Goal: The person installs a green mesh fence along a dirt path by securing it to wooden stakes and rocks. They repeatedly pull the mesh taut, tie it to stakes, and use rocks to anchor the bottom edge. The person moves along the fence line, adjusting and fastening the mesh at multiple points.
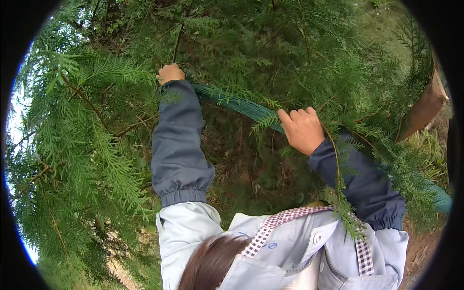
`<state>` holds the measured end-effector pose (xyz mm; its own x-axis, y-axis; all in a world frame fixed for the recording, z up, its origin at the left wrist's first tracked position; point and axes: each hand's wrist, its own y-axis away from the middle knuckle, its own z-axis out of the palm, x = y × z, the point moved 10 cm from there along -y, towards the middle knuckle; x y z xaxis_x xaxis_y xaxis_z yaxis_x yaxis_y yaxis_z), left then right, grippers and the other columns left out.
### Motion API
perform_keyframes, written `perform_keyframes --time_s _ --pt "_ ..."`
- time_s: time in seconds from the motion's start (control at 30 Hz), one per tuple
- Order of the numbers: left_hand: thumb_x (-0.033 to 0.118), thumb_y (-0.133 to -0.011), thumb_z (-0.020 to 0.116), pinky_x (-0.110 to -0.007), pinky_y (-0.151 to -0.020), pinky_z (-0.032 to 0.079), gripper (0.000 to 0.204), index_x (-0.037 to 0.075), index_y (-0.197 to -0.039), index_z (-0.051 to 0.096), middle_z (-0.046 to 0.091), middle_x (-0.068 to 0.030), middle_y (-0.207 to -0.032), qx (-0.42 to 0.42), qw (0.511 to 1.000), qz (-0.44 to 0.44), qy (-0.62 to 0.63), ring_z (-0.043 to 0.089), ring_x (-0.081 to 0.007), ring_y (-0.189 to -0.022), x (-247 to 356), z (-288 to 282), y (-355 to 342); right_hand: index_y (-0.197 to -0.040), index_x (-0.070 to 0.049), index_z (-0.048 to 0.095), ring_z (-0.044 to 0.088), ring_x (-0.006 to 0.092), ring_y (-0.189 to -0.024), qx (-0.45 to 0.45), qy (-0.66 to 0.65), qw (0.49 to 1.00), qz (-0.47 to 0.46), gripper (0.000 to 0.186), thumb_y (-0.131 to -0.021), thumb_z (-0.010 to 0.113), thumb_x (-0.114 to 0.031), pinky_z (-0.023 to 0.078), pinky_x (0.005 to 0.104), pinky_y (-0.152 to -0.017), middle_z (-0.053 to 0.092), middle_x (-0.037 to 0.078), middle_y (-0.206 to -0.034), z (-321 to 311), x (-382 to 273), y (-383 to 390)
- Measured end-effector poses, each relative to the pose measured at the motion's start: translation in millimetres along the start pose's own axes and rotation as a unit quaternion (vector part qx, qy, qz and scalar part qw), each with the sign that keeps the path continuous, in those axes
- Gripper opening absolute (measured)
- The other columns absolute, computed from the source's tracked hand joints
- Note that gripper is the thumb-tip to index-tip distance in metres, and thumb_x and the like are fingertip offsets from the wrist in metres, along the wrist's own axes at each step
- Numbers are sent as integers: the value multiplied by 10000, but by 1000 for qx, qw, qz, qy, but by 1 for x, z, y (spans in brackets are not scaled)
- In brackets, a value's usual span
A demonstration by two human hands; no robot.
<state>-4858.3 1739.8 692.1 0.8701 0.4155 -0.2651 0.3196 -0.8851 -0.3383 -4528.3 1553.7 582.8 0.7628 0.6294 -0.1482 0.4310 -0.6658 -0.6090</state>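
A gathered length of blue-green netting (pixel 237 105) stretches in front of me between my hands, among conifer branches. My left hand (pixel 171 74) is closed at the netting's upper left end, its fingers partly turned from view, beside a thin dark stem (pixel 178 43). Lower and to the right, my right hand (pixel 303 131) is closed over the netting, thumb toward the left. Past my right sleeve (pixel 355 169), the netting reappears at the lower right. A drooping green sprig (pixel 337 164) crosses in front of my right wrist.
Dense conifer foliage (pixel 111 159) fills the left side and the top. A bare branch (pixel 87 99) runs through it. A brown, sheet-like piece (pixel 425 106) stands at the right. Brown ground (pixel 423 246) shows at the lower right.
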Motion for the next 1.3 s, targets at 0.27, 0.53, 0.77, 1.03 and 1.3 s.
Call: perform_keyframes --time_s 0.27,0.53,0.77,1.03,1.3 --pt "336 -821 663 -410 -862 408 269 110 -966 684 654 -53 -927 -89 984 -15 -155 615 -273 -900 -1 24 -3 -1063 -43 550 553 286 -721 -3 -25 1000 7 288 -825 597 -198 442 434 -705 548 110 -729 4 5 0" --pt "400 -858 615 -514 -969 425 511 159 -1290 487 450 -161 -1276 37 983 -148 97 484 -334 -1126 -68 25 64 -1108 -53 570 553 265 -707 -41 -35 998 40 326 -837 597 -234 393 407 -720 554 99 -715 12 6 -1" --pt "221 -950 490 -393 -901 456 366 2 -1243 474 468 -145 -1289 238 730 -18 640 526 -277 -1014 -70 53 99 -1084 -48 530 563 296 -752 -6 -38 999 17 318 -821 607 -209 442 444 -744 557 108 -749 8 6 1" --pt "181 -954 489 -413 -1018 445 482 34 -1385 331 364 -170 -1395 21 585 -251 771 452 -317 -1196 -89 149 100 -1067 -57 525 564 301 -754 -22 -22 999 18 269 -841 581 -190 450 495 -813 552 106 -735 10 6 1" --pt "423 -918 488 -404 -1102 275 617 95 -1409 314 311 -135 -1442 -121 948 -160 246 314 -296 -1307 -81 139 80 -1081 -53 527 574 295 -745 -41 -37 998 30 280 -846 572 -198 444 479 -779 567 113 -745 11 11 0"
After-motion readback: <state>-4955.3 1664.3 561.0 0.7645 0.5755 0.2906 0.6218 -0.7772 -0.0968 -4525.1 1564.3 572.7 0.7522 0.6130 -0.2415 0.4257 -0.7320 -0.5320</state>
